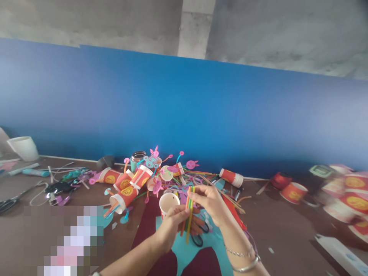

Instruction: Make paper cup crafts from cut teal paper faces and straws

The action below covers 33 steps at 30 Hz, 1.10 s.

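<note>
Several coloured straws [190, 214], orange, green and yellow, stand nearly upright between my hands. My left hand [177, 222] is closed around their middle, with the thumb across the front. At their upper ends, my right hand [207, 199] pinches them between thumb and fingers. Just behind my left hand is a paper cup [169, 203], upright, its white inside showing and its lower part hidden. Under my hands lies a sheet of light blue paper [212, 239] with curved cut edges. Black-handled scissors [197, 240] rest on it, partly covered by my hands.
Decorated red paper cups [126, 193] with pink and blue paper pieces are heaped at the back left. Stacked cups [230, 177] lie behind my right hand. At the far right are blurred cups [355, 201] and a white power strip [342, 255]. A blue partition [184, 115] borders the table.
</note>
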{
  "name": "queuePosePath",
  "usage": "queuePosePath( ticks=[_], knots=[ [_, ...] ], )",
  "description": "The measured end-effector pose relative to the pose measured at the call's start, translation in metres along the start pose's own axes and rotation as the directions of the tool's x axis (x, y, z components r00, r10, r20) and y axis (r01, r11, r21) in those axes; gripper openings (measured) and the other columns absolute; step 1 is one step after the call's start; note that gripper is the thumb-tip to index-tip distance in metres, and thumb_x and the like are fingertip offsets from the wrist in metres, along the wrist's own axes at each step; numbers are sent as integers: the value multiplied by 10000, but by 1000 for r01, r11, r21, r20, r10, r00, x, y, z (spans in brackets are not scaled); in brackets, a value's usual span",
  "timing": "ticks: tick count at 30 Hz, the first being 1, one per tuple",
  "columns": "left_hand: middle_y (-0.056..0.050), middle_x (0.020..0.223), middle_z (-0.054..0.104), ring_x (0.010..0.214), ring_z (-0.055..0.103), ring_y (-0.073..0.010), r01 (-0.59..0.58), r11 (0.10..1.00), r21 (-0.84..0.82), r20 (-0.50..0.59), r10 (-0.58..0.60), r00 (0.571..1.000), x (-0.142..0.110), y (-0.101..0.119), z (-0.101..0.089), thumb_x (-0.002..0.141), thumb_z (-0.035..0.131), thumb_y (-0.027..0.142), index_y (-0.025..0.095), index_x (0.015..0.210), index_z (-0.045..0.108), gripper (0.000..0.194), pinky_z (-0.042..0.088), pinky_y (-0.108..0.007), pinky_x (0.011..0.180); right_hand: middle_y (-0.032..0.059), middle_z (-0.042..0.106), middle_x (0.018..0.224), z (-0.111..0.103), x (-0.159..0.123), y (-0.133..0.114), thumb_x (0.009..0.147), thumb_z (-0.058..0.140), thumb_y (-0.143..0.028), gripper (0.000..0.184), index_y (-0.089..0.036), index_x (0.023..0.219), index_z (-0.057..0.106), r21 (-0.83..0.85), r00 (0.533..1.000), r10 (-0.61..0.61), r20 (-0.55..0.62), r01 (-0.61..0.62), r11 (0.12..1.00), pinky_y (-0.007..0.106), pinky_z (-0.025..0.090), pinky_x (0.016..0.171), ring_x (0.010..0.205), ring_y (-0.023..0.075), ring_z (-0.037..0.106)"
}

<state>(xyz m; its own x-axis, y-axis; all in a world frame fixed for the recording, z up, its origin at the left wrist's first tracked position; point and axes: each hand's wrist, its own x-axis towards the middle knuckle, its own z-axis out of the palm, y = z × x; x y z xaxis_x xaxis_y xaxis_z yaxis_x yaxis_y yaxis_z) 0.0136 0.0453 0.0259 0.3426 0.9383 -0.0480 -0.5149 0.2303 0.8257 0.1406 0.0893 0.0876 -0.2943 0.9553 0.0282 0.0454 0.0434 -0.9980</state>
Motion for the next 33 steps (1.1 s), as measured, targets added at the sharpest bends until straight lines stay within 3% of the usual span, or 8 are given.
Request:
queuePosePath(
  ticks=[5, 8, 11, 14, 21, 26, 30, 33],
  knots=[
    [-84, 768, 707, 627, 668, -166, -53, 998, 29, -16, 54, 998, 2, 3, 1, 746, 651, 457, 115, 860, 607, 364, 502, -264, 636, -18, 578, 505, 5, 0, 2, 634, 727, -370, 227, -147, 630, 686, -56, 1000, 10, 24, -9, 998, 215, 344, 430, 456, 99, 471],
    [-38, 583, 646, 457, 580, -104, -70, 996, 63, -7, 70, 997, 3, 5, 3, 758, 623, 491, 116, 714, 572, 382, 436, -193, 472, -12, 591, 575, 9, 1, 4, 629, 731, -318, 185, -146, 580, 682, -91, 999, -38, 20, 40, 995, 211, 370, 492, 540, 103, 497],
    [21, 430, 536, 310, 413, -46, -74, 990, 118, -26, 77, 997, 2, 5, 5, 808, 560, 482, 130, 642, 532, 390, 276, -154, 331, -15, 598, 619, 10, 3, 7, 659, 718, -342, 224, -154, 781, 723, -50, 999, -27, 38, 29, 998, 210, 362, 491, 529, 90, 482],
    [27, 452, 559, 285, 402, -47, -56, 993, 108, -31, 60, 998, 2, 5, 5, 809, 556, 477, 130, 739, 551, 354, 276, -160, 313, -28, 582, 563, 10, 5, 10, 676, 702, -402, 375, -148, 951, 699, 23, 999, -15, 46, 14, 1000, 207, 329, 446, 435, 64, 411],
    [-37, 596, 661, 362, 549, -100, -8, 1000, 30, -8, 8, 1000, 1, 4, 4, 769, 601, 479, 106, 951, 558, 418, 364, -181, 363, 35, 663, 674, 5, 9, 11, 587, 762, -441, 401, -128, 831, 704, 75, 997, 71, 8, -71, 995, 220, 406, 482, 547, 121, 556],
    [-28, 590, 653, 361, 537, -96, 6, 999, 45, -17, -5, 1000, 0, 6, 5, 760, 613, 483, 109, 954, 560, 425, 350, -185, 359, -19, 579, 523, 0, 6, 8, 639, 730, -436, 308, -138, 682, 662, -5, 999, 37, 40, -36, 999, 217, 370, 458, 446, 86, 470],
    [9, 522, 608, 324, 485, -73, 7, 998, 67, 21, -9, 1000, 1, 3, 5, 757, 619, 483, 124, 891, 556, 388, 301, -175, 343, -21, 570, 558, -2, 6, 6, 664, 707, -398, 254, -154, 650, 638, -29, 989, -85, -118, 82, 996, 226, 367, 515, 526, 105, 485],
    [23, 506, 588, 299, 438, -58, 17, 997, 73, 32, -19, 999, 1, 1, 4, 742, 634, 485, 133, 858, 554, 379, 262, -172, 320, -29, 535, 581, -3, 6, 4, 711, 672, -398, 242, -163, 694, 617, -15, 900, -217, -379, 229, 973, 228, 354, 521, 546, 106, 463]
  ],
)
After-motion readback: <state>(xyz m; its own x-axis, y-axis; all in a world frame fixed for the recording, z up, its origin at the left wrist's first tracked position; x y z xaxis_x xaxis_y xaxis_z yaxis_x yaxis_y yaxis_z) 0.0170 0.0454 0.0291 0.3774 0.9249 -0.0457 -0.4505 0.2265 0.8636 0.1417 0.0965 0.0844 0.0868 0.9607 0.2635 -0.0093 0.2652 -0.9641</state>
